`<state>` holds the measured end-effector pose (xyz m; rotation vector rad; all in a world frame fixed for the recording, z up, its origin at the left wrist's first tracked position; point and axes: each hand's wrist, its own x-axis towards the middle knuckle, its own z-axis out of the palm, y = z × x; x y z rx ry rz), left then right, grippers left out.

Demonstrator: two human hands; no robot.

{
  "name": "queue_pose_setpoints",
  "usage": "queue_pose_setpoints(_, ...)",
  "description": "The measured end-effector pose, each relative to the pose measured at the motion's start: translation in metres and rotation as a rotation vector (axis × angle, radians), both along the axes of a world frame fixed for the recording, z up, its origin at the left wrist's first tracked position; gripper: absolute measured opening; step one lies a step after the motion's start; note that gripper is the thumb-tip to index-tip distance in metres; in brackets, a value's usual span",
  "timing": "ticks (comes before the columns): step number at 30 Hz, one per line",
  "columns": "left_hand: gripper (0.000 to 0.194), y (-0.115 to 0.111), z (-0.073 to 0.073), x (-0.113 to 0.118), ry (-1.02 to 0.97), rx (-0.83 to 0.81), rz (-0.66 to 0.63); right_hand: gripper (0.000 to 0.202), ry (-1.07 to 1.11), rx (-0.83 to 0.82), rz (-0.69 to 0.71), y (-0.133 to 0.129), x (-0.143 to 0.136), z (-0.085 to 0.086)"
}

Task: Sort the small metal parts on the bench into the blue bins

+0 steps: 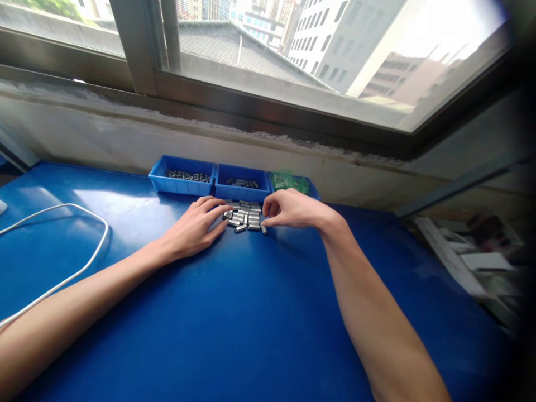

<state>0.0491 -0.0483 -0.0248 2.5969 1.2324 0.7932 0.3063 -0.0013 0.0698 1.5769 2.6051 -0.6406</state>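
Several small silver-and-black metal blocks [245, 216] lie in a cluster on the blue table [226, 324], in front of the bins. My left hand [199, 226] rests at the cluster's left side, fingers apart, the fingertips touching the outermost pieces. At the right side is my right hand [291, 207], its fingers curled and thumb pointing down beside a single block [263, 229] at the cluster's edge. Whether the right fingers grip anything is too small to make out.
Behind the cluster stand a left blue bin [182, 186] of small metal parts, a middle blue bin [243, 191] with dark blocks, and a right bin with green items [288, 181]. A white cable [94, 257] loops at left. Wall and window stand behind.
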Motion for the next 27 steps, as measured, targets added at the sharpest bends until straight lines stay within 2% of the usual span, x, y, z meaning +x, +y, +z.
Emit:
queue_pose_setpoints(9, 0.043, 0.002, -0.002, -0.001, 0.000, 0.010, 0.000, 0.017, -0.056, -0.131, -0.097, -0.001, -0.010, -0.011)
queue_pose_setpoints(15, 0.043, 0.003, -0.004, -0.001, -0.001, 0.025, -0.005, 0.016, -0.095, -0.058, -0.047, 0.002, -0.002, -0.002)
queue_pose_setpoints(19, 0.044, 0.002, -0.002, 0.000, -0.006, 0.019, -0.003, 0.019, 0.037, 0.022, 0.010, 0.002, 0.000, 0.003)
queue_pose_setpoints(27, 0.042, 0.004, -0.003, -0.001, -0.030, 0.026, -0.020, 0.022, 0.292, 0.056, 0.149, 0.003, -0.011, -0.012)
